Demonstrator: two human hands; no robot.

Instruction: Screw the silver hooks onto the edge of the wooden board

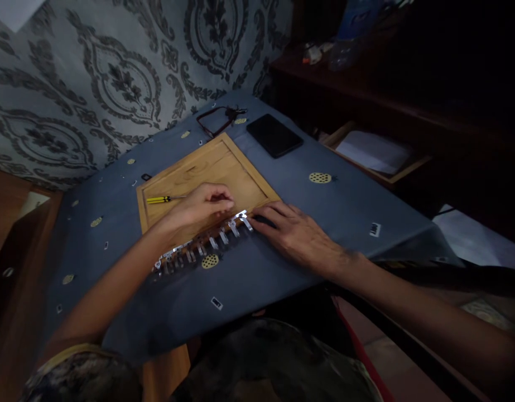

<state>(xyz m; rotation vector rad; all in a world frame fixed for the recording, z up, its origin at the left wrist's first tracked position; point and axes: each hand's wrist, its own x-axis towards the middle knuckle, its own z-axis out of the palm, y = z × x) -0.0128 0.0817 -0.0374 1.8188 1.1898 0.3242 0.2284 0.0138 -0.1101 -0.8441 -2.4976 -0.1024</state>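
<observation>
A long metal strip with a row of small silver tabs [207, 244] lies along the near edge of a wooden board [236, 167] on a blue-grey tablecloth. My left hand [201, 206] rests curled over the strip's middle, with its fingertips pinched near the right end. My right hand [297, 231] lies on the cloth at the strip's right end, fingers bent against the last tabs. A small yellow-handled screwdriver [159, 199] lies on the board's left side, just left of my left hand.
A black phone [274, 135] and a pair of glasses [217, 118] lie at the table's far edge. Small loose parts [375, 229] dot the cloth. A patterned wall stands behind, and dark furniture with an open drawer [376, 153] stands to the right.
</observation>
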